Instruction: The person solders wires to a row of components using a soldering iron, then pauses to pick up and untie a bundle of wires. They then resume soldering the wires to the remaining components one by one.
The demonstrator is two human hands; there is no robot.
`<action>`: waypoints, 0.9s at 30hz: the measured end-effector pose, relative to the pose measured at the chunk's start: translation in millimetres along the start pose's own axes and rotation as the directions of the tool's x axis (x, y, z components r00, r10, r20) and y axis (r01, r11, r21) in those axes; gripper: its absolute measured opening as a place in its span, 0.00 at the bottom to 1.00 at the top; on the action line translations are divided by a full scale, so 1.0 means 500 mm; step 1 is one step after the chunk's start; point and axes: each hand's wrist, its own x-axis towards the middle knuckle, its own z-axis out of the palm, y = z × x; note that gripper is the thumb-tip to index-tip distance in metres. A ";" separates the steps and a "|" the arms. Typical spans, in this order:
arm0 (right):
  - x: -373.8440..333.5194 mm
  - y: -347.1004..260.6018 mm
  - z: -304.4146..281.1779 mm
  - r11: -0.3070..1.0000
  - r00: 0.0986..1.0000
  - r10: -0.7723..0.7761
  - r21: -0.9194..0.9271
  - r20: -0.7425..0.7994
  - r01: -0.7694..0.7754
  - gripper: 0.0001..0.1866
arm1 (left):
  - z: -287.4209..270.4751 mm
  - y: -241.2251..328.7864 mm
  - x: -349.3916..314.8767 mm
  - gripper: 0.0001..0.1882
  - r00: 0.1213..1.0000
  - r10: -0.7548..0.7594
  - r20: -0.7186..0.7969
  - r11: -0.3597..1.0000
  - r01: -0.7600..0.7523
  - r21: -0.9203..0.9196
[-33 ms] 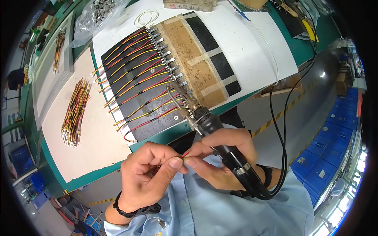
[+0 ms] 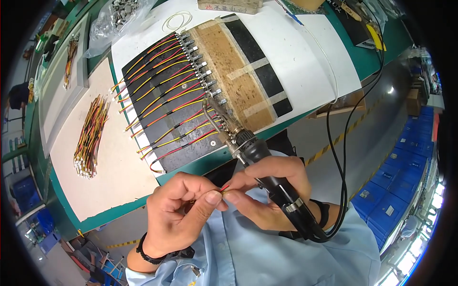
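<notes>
My left hand (image 2: pixel 177 214) is closed in a pinch, with a short piece of red wire (image 2: pixel 224 187) at the fingertips. My right hand (image 2: pixel 261 212) wraps round the black handle of a soldering iron (image 2: pixel 255 150). Its thumb and forefinger meet the left fingertips at the wire; any other strand there is hidden. The iron's metal tip and side tube point up and left, over the near end of a row of small metal connectors (image 2: pixel 201 66). Red, yellow and black wire leads (image 2: pixel 164 101) run from that row across a dark plate (image 2: pixel 183 155).
A bundle of similar leads (image 2: pixel 91 138) lies on a pale board (image 2: pixel 67 167) at left. Behind it sits a plastic bag of metal parts (image 2: pixel 112 26). A wooden strip (image 2: pixel 224 57) is taped beside the connectors. The iron's black cable (image 2: pixel 344 162) loops at right, before blue bins (image 2: pixel 396 174).
</notes>
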 end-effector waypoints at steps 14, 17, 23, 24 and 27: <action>-0.021 0.037 -0.030 0.972 0.996 0.049 -0.225 -0.071 -0.064 0.16 | -0.006 0.034 0.057 0.06 0.975 -0.224 -0.012 0.958 0.222 0.179; -0.022 0.033 -0.056 0.929 0.994 -0.052 -0.370 -0.092 0.014 0.18 | -0.008 0.058 0.094 0.06 0.947 -0.318 -0.040 0.924 0.319 0.210; -0.031 0.026 -0.094 0.842 0.994 -0.100 -0.536 -0.049 0.058 0.21 | -0.002 0.057 0.148 0.07 0.899 -0.432 -0.068 0.879 0.437 0.193; -0.036 0.024 -0.096 0.838 0.990 -0.122 -0.542 -0.064 0.068 0.20 | -0.004 0.057 0.154 0.07 0.889 -0.454 -0.055 0.871 0.456 0.185; -0.050 0.017 -0.097 0.823 0.976 -0.190 -0.559 -0.110 0.098 0.20 | -0.009 0.058 0.165 0.06 0.864 -0.503 -0.026 0.849 0.500 0.169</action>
